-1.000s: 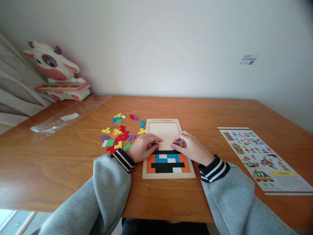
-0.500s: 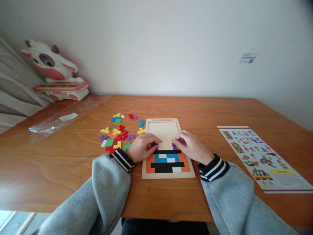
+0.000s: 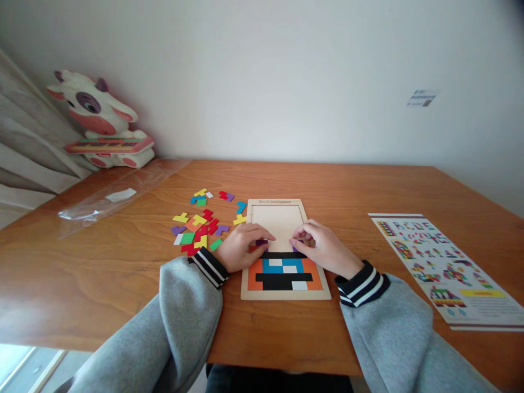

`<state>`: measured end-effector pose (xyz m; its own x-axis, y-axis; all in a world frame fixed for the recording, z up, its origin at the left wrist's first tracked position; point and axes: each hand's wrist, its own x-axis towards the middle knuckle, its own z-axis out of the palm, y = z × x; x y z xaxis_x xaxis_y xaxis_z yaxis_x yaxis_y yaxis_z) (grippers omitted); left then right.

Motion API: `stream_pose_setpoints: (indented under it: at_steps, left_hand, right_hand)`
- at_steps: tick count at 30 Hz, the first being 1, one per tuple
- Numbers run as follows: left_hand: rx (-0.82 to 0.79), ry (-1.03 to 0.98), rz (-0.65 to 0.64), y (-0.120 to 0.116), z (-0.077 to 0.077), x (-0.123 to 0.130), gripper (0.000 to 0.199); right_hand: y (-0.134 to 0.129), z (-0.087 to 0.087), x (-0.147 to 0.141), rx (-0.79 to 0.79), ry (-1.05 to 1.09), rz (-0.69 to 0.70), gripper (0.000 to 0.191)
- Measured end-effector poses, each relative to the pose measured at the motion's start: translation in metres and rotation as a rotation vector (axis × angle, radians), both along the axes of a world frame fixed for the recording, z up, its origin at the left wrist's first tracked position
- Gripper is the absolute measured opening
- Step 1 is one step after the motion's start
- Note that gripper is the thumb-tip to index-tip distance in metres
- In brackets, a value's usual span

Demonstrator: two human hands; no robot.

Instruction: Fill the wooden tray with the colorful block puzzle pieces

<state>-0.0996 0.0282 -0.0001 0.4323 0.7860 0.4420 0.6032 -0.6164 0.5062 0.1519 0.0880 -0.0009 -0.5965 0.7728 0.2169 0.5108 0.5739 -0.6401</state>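
Note:
A wooden puzzle board (image 3: 244, 292) lies in front of me, its near half filled with black, orange, blue and white pieces. From the left, my left hand (image 3: 242, 245) reaches over the board's edge, thumb and fingers closed about a dark purple puzzle piece (image 3: 262, 242) that they partly cover. On the other side my right hand (image 3: 327, 248) pinches a purple puzzle piece (image 3: 295, 249) just above the long black piece (image 3: 285, 255). Most of that purple piece is hidden by the fingers. The far part of the board shows bare pale wood.
Loose coloured pieces (image 3: 200, 230) lie scattered left of the board. A clear plastic bag (image 3: 98, 202) and a toy cow with a keyboard (image 3: 108, 125) are farther left. On the right lies a printed pattern sheet (image 3: 446, 262).
The whole view has shifted slightly, so things sit a little farther right. My right fingers have turned a little over the purple piece; my left hand has hardly moved.

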Motion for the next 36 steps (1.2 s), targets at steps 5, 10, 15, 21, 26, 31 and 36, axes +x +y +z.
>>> stream_pose_setpoints:
  at_steps: [5, 10, 15, 21, 26, 31, 36]
  left_hand:
    - [0.057, 0.035, 0.067, -0.001, 0.002, 0.000, 0.017]
    - [0.138, 0.174, 0.366, 0.003, 0.002, -0.015, 0.024]
    - [0.007, 0.355, 0.554, 0.011, -0.008, -0.039, 0.040]
    - [-0.125, 0.492, 0.674, 0.020, -0.009, -0.051, 0.052]
    - [-0.212, 0.572, 0.695, 0.032, -0.005, -0.057, 0.064]
    - [-0.165, 0.595, 0.675, 0.030, -0.005, -0.059, 0.058]
    - [-0.079, 0.611, 0.690, 0.018, 0.005, -0.056, 0.047]
  right_hand:
    - [0.001, -0.002, 0.000, -0.036, 0.017, 0.000, 0.020]
    - [0.001, -0.003, 0.001, -0.040, 0.025, -0.011, 0.020]
    - [0.001, -0.006, 0.002, -0.032, 0.008, -0.022, 0.018]
    - [0.001, -0.007, 0.001, -0.015, -0.001, -0.031, 0.020]
    - [0.001, -0.005, 0.001, -0.018, -0.010, -0.037, 0.021]
    - [0.000, -0.005, 0.000, -0.020, -0.006, -0.034, 0.022]
    - [0.001, -0.007, 0.002, -0.031, 0.004, -0.019, 0.023]
